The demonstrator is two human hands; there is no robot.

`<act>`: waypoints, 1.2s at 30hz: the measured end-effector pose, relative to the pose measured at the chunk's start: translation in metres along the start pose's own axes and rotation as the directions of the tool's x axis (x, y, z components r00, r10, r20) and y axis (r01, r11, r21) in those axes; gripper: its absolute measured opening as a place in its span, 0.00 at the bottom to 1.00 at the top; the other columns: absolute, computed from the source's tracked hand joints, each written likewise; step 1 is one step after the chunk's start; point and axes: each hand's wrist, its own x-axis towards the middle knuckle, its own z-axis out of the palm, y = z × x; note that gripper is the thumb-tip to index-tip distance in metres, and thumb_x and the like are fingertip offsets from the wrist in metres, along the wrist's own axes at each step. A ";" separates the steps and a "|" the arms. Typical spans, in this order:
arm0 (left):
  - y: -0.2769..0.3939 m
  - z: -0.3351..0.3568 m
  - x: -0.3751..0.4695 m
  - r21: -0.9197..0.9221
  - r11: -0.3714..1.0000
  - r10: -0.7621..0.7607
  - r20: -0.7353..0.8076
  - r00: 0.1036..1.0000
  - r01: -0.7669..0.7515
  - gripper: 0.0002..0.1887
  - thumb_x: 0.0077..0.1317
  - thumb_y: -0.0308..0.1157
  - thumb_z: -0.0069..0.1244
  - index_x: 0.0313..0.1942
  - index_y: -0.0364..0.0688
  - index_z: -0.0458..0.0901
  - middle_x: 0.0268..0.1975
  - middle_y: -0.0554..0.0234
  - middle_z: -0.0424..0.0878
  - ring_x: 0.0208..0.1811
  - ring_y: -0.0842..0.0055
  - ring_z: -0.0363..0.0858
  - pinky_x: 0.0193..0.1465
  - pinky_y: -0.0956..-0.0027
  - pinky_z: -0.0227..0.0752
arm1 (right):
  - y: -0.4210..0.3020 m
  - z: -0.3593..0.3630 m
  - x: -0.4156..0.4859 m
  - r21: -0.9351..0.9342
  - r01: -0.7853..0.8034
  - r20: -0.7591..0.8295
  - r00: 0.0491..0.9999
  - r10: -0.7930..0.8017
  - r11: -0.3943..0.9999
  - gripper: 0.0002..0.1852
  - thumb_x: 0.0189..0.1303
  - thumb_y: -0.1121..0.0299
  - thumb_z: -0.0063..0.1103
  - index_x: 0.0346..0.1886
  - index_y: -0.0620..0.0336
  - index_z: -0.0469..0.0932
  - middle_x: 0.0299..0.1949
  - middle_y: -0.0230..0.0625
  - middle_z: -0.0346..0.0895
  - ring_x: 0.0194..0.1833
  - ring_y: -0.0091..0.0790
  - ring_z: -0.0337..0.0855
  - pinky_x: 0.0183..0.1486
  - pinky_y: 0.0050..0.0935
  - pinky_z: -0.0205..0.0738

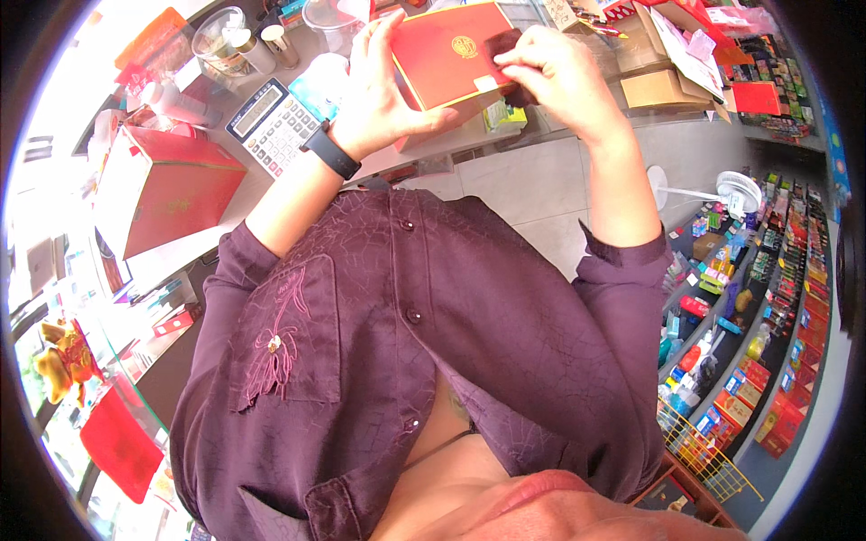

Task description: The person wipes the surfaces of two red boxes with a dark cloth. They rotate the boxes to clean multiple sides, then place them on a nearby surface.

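A red gift box (443, 51) with a gold round emblem and gold edging is raised over the counter, tilted toward me. My left hand (379, 95), with a black watch (329, 150) on the wrist, grips its left side, thumb along the lower edge and fingers up the far side. In my right hand (551, 78) a dark brown cloth (504, 46) is pinched between thumb and fingers. It lies against the box's right end, partly hidden by the hand. A small pale patch (486, 84) shows at the box's lower right corner.
Left of my hands, a calculator (274, 125), a clear plastic jar (220, 40) and a large red box (176, 189) stand on the counter. An open cardboard box (656, 88) is at the right. Farther right are a white fan (737, 193) and stocked shelves (737, 324).
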 end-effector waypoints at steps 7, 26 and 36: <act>-0.001 -0.001 0.000 0.013 1.000 0.016 -0.010 1.000 -0.016 0.66 0.41 0.54 0.75 0.75 0.33 0.56 0.69 0.41 0.65 0.72 0.52 0.64 0.76 0.50 0.59 | 0.006 -0.004 0.002 -0.004 -0.019 0.001 1.000 0.019 1.000 0.08 0.62 0.72 0.68 0.43 0.64 0.88 0.36 0.34 0.83 0.38 0.30 0.86 0.44 0.28 0.78; -0.003 0.001 -0.002 0.005 1.000 0.005 -0.007 1.000 -0.005 0.68 0.39 0.52 0.76 0.76 0.34 0.52 0.70 0.37 0.62 0.74 0.46 0.60 0.76 0.47 0.59 | 0.025 0.020 0.026 -0.042 -0.074 -0.070 0.995 0.071 0.996 0.10 0.63 0.72 0.66 0.47 0.57 0.90 0.42 0.38 0.83 0.47 0.38 0.84 0.51 0.35 0.78; -0.006 0.003 -0.005 -0.096 0.994 -0.044 0.008 0.999 0.045 0.78 0.42 0.56 0.75 0.80 0.32 0.35 0.78 0.35 0.53 0.79 0.51 0.55 0.81 0.51 0.51 | 0.001 0.037 0.083 0.118 0.139 -0.158 0.980 -0.120 0.983 0.06 0.55 0.72 0.69 0.34 0.63 0.87 0.34 0.47 0.86 0.41 0.52 0.86 0.47 0.44 0.80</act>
